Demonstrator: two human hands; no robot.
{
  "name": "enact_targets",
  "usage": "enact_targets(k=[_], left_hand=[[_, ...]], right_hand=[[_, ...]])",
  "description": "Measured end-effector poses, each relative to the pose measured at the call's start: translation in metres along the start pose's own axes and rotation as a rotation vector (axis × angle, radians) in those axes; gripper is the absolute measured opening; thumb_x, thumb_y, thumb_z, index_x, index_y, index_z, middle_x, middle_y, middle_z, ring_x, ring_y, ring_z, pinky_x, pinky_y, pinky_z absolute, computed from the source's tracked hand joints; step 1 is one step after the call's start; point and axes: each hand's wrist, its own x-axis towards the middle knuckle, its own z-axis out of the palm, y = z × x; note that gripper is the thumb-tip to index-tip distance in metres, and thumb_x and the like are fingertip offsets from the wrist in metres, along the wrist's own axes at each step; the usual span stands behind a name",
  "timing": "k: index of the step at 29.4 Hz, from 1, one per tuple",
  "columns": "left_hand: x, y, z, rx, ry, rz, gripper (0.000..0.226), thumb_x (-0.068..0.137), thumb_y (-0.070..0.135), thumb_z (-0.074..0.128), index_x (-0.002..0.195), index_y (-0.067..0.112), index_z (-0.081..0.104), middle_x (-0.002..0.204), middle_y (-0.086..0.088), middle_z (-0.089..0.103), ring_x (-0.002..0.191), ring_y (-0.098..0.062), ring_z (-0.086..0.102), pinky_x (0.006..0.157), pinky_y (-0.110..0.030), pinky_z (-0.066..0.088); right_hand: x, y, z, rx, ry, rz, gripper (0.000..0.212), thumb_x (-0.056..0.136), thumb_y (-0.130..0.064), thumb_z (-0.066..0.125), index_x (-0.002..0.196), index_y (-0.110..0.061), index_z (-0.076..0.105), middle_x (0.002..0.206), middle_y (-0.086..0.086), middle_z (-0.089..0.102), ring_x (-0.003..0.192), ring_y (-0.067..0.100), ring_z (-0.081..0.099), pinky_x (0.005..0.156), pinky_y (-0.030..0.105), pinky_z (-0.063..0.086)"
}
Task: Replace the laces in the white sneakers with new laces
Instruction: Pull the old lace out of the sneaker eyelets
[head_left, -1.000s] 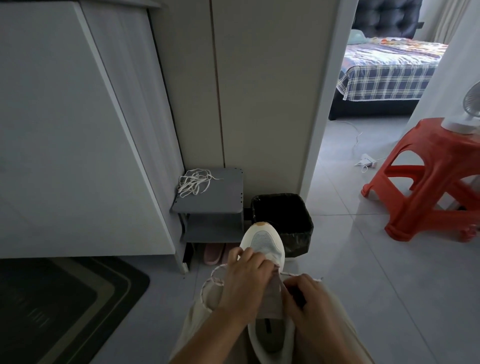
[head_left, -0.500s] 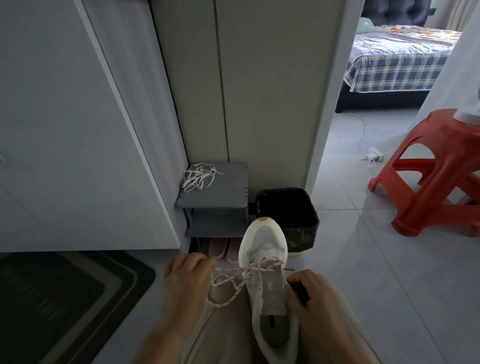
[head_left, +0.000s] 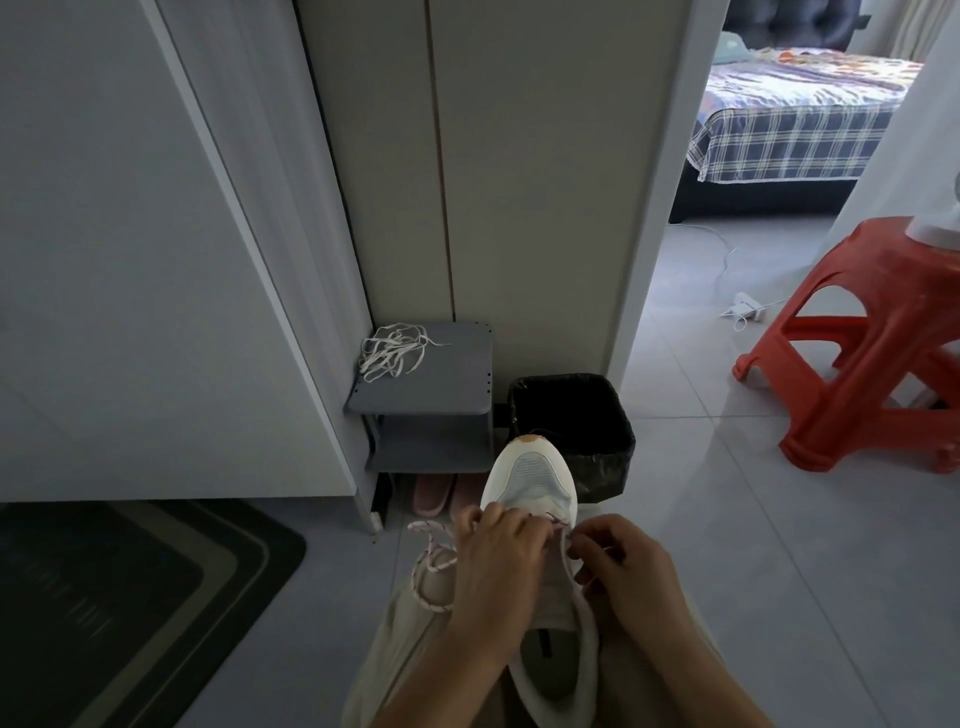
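On my feed the red stool (head_left: 857, 364) stands far right. The black bin (head_left: 571, 415) sits against the wall, with the grey shoe rack (head_left: 431, 395) just left of it. The white sneaker (head_left: 535, 478) lies on the person's lap at near centre, toe pointing toward the bin. The left hand (head_left: 493, 566) reaches across the tongue, knuckles up, fingers curled down at the front eyelets and gripping the new lace (head_left: 431, 566), which loops out to its left. The right hand (head_left: 628, 577) sits at the sneaker's right edge, fingertips pinching the same lace. Old white laces (head_left: 392, 351) lie heaped on the rack's top.
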Motion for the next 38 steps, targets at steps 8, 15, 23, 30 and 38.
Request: enact_targets(k=[8, 15, 23, 30, 38], left_hand=[[0.006, -0.002, 0.009, -0.037, -0.013, -0.057, 0.02, 0.059, 0.037, 0.083, 0.072, 0.034, 0.068, 0.066, 0.019, 0.054, 0.07, -0.004, 0.051, 0.076, -0.021, 0.033], [0.009, -0.004, 0.02, -0.097, 0.07, -0.071, 0.019, 0.077, 0.038, 0.049, 0.072, 0.031, 0.067, 0.068, 0.018, 0.054, 0.077, -0.001, 0.037, 0.079, -0.02, 0.026], [0.011, -0.004, 0.024, -0.195, 0.092, -0.138, 0.014, 0.077, 0.037, 0.055, 0.073, 0.032, 0.066, 0.073, 0.019, 0.055, 0.079, 0.001, 0.039, 0.08, -0.014, 0.024], [0.003, -0.005, 0.026, -0.173, 0.095, -0.147, 0.013, 0.079, 0.037, 0.052, 0.077, 0.032, 0.064, 0.077, 0.02, 0.055, 0.08, 0.002, 0.04, 0.081, -0.012, 0.027], [0.004, -0.001, 0.027, -0.145, 0.076, -0.126, 0.009, 0.075, 0.033, 0.067, 0.083, 0.033, 0.071, 0.073, 0.019, 0.06, 0.074, -0.002, 0.052, 0.073, -0.022, 0.043]], right_hand=[[0.011, 0.005, -0.001, -0.101, -0.012, -0.053, 0.018, 0.091, -0.021, 0.055, 0.074, -0.02, 0.059, 0.065, -0.005, 0.062, 0.051, 0.005, 0.055, 0.052, 0.012, 0.045], [0.022, 0.001, -0.016, -0.188, -0.147, -0.197, 0.027, 0.093, -0.014, 0.051, 0.07, -0.027, 0.057, 0.063, -0.008, 0.058, 0.059, -0.002, 0.056, 0.058, 0.011, 0.044], [0.017, 0.013, -0.003, -0.336, -0.024, -0.377, 0.017, 0.088, -0.009, 0.058, 0.079, -0.024, 0.059, 0.077, -0.022, 0.054, 0.064, -0.004, 0.055, 0.07, 0.003, 0.042], [0.017, 0.0, -0.019, -0.078, -0.171, -0.083, 0.017, 0.093, -0.014, 0.051, 0.081, -0.016, 0.062, 0.074, -0.001, 0.068, 0.057, -0.002, 0.059, 0.057, 0.007, 0.044], [0.014, 0.017, -0.005, -0.417, 0.064, -0.378, 0.011, 0.09, -0.016, 0.056, 0.084, -0.023, 0.062, 0.08, -0.011, 0.06, 0.064, -0.003, 0.052, 0.064, 0.0, 0.04]])
